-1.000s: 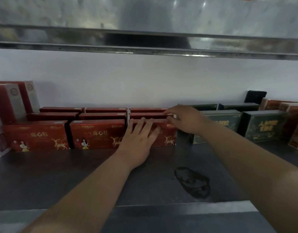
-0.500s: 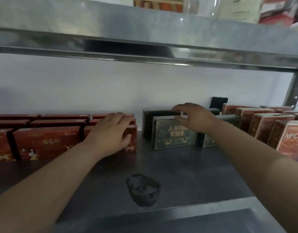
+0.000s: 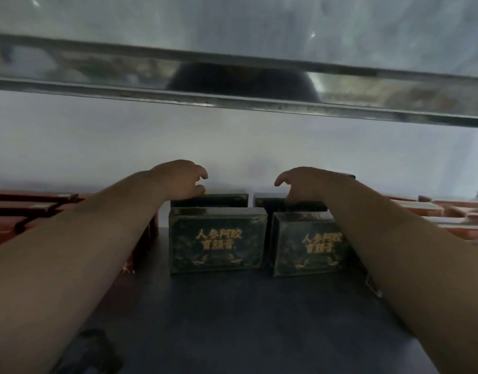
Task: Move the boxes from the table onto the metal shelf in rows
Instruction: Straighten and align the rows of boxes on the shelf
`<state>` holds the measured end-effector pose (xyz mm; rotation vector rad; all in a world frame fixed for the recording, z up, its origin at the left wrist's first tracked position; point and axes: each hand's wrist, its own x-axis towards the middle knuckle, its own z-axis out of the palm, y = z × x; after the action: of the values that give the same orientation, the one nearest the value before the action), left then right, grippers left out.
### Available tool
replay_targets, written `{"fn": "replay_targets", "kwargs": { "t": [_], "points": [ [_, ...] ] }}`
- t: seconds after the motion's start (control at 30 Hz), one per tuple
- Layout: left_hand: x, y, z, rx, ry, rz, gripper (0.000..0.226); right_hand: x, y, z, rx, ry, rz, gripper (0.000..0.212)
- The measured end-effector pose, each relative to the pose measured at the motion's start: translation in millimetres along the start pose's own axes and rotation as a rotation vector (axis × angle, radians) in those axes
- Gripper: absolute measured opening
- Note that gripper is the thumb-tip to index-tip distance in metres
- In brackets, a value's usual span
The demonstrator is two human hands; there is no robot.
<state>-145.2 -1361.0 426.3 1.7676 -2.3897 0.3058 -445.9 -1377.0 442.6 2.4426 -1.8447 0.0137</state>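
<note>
**Step in hand.** Alignment of boxes already on the metal shelf (image 3: 232,319); the bench is out of view. Four dark green boxes stand in two rows at the centre of the shelf. The front left box (image 3: 217,240) and front right box (image 3: 310,247) stand upright, side by side, with a narrow gap between them. The rear left box (image 3: 213,201) and rear right box (image 3: 270,202) stand directly behind them, near the wall.

**Hands.** Both reach over the front row.
- The left hand (image 3: 181,182) rests on the left end of the rear left box. Its fingers are loosely curled, thumb and forefinger apart, with nothing pinched between them.
- The right hand (image 3: 310,184) rests on the rear right box. Its thumb points left; the other fingers are hidden, so the grip cannot be determined.

**Next move (judgement).** Square the rear pair against the wall and level with each other. Clearance under the upper shelf (image 3: 232,90) is low, so slide rather than lift.

**Surroundings.** Red boxes (image 3: 30,211) fill the rows at the left. More red boxes (image 3: 448,211) fill those at the right.

**Markings.** Each front box carries two lines of gold Chinese characters. The upper line appears to read 人参阿胶. The lower line is too blurred to confirm.
</note>
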Motion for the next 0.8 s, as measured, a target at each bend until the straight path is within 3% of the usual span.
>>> {"fn": "replay_targets", "kwargs": {
  "t": [0.1,0.2,0.37,0.8],
  "points": [
    [21.5,0.4,-2.5,0.012,-0.194,-0.037,0.062,14.5,6.2,-2.2,-0.047,-0.087,0.027,0.072],
    [33.3,-1.8,-1.3,0.045,-0.273,-0.018,0.055,21.0,8.7,-1.4,-0.051,-0.116,0.020,0.062],
    [43.0,-11.1,-1.8,0.042,-0.282,0.054,0.037,25.2,11.9,8.6,0.022,-0.013,-0.015,0.038],
    [43.8,-27.2,-0.5,0.007,-0.293,0.112,0.038,28.8,0.7,11.7,-0.003,0.021,-0.047,0.035]
  ]
}}
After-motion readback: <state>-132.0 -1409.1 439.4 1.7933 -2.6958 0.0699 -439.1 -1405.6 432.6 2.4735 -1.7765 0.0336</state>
